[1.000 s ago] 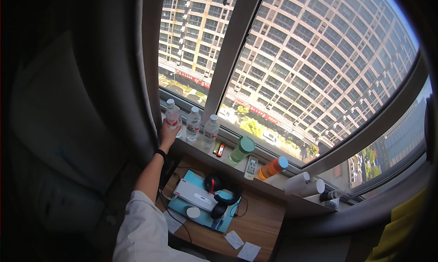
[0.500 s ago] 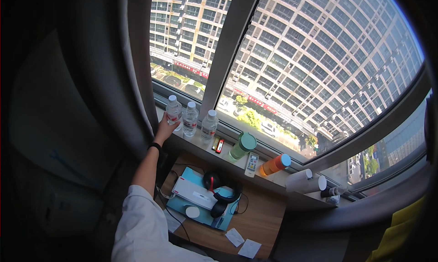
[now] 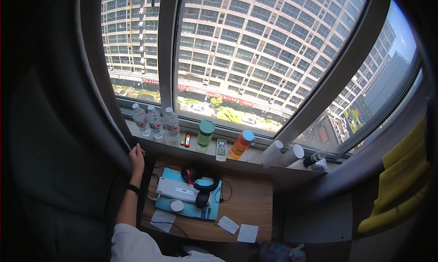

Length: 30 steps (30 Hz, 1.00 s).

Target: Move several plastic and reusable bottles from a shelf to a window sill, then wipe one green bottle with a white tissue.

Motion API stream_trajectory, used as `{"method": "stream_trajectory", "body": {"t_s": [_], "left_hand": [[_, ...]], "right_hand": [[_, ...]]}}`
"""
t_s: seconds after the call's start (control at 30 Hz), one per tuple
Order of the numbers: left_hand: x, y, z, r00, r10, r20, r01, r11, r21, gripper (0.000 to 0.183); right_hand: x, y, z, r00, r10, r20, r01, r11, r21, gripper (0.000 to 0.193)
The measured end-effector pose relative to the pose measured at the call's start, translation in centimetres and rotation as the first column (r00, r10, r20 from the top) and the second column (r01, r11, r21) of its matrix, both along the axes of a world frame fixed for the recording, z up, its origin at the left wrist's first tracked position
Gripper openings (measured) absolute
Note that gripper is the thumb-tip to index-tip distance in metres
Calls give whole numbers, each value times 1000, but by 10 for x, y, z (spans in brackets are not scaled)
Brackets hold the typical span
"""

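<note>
My left hand (image 3: pixel 137 157) is below the left end of the window sill, beside the dark curtain. Its fingers are loosely bent and nothing shows in them. Just above it on the sill, three clear water bottles with white caps stand in a row: a left bottle (image 3: pixel 142 121), a middle bottle (image 3: pixel 155 124) and a right bottle (image 3: pixel 172 126). They are upright, close together, and apart from my hand. My right hand is out of view.
Along the sill (image 3: pixel 255 158) are small red and yellow items (image 3: pixel 185 140), a green-lidded bottle (image 3: pixel 205 135), a remote control (image 3: pixel 221 150), an orange bottle (image 3: pixel 242 144) and white cylinders (image 3: pixel 272 154). Headphones (image 3: pixel 203 199) and a white device (image 3: pixel 180 189) lie on the desk (image 3: pixel 255 193).
My left hand has let go of the leftmost water bottle and drawn back, down from the sill. The bottle stays upright in the row. The view has shifted to the right.
</note>
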<state>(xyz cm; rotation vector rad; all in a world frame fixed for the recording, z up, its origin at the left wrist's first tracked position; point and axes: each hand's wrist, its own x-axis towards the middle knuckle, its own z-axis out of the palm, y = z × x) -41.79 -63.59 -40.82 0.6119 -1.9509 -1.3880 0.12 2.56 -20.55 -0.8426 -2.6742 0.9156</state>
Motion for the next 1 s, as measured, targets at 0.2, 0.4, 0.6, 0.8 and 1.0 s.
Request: {"method": "stream_trajectory", "body": {"t_s": [0.2,0.4,0.6,0.8,1.0], "left_hand": [[134,107,97,987,-115,-112,121,991,54,65],[234,277,219,774,-608,-177,618,786,5,27],[342,413,281,466,-885,3,877,462,-130,14],[421,528,280,82,-996,32,991,78,-111,15],[461,631,264,-360,-928,91,925,-368,-90,25]], "right_hand": [[71,2,21,993,-114,-39,106,983,-152,37],[192,46,-2,951,-132,-280,115,991,-76,42],[357,73,-32,835,-462,-299,435,887,-157,36],[491,66,-51,706,-699,-112,665,709,-232,33],[568,2,-78,367,-911,-188,829,412,-379,30]]}}
